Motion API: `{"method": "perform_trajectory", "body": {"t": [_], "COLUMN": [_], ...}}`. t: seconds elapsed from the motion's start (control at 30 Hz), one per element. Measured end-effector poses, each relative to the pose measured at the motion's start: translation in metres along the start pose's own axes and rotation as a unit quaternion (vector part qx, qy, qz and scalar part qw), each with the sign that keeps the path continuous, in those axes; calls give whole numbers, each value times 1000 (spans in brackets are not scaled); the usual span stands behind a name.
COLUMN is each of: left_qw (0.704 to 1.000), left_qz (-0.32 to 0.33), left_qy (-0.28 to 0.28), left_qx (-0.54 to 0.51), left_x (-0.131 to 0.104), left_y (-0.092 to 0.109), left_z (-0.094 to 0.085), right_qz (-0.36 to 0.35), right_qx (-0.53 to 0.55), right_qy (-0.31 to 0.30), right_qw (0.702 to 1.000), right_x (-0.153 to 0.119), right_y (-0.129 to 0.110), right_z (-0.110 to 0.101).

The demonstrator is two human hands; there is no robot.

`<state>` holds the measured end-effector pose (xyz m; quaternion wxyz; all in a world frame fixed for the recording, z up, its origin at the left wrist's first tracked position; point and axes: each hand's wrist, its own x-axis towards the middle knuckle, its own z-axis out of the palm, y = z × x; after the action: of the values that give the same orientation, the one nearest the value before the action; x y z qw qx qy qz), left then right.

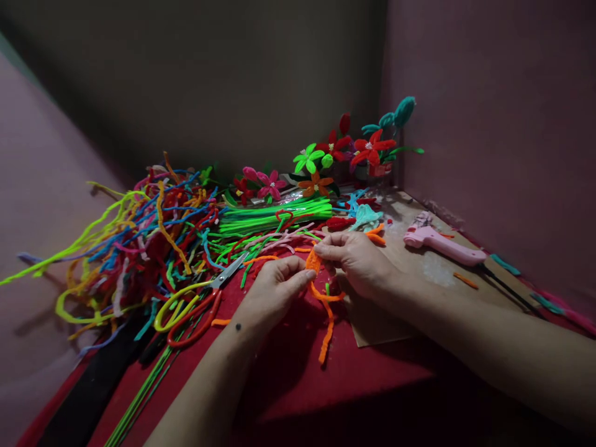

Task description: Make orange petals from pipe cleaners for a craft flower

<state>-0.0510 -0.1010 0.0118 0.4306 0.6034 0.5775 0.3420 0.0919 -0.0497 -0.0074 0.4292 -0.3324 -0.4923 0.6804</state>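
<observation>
Between my two hands is an orange pipe cleaner (314,264), bent into a small flat loop with tails hanging below. My left hand (282,282) pinches its left side between thumb and fingertips. At its upper right, my right hand (356,257) closes thumb and forefinger on the same orange piece. One tail (327,335) droops over the red tablecloth (298,372). Scissors (216,282) with red and yellow handles lie left of my left hand, blades toward it. A bundle of green pipe cleaners (274,217) lies behind my hands.
A tangled heap of coloured pipe cleaners (139,242) rises at the left. Finished fuzzy flowers (314,183) stand along the back. A pink glue gun (440,242) with a black cord rests on cardboard (395,316) at the right. Thin green stems (144,391) lie front left.
</observation>
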Motion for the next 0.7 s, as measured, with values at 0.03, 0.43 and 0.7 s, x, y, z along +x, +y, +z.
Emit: {"method": "perform_trajectory", "body": {"t": [0.03, 0.43, 0.7], "left_qw": [1000, 974, 989], "left_qz": [0, -34, -5], "left_qy": [6, -99, -72], "left_qx": [3, -200, -126], "left_x": [0, -2, -5], "left_y": [-1, -10, -7], "left_z": [0, -14, -12], "right_qz": [-10, 19, -36], "right_qx": [-5, 130, 90], "right_qy": [9, -165, -111], "right_qw": [1000, 977, 989], "right_x": [0, 6, 2], "right_y": [2, 0, 5], "right_z": [0, -2, 1]}}
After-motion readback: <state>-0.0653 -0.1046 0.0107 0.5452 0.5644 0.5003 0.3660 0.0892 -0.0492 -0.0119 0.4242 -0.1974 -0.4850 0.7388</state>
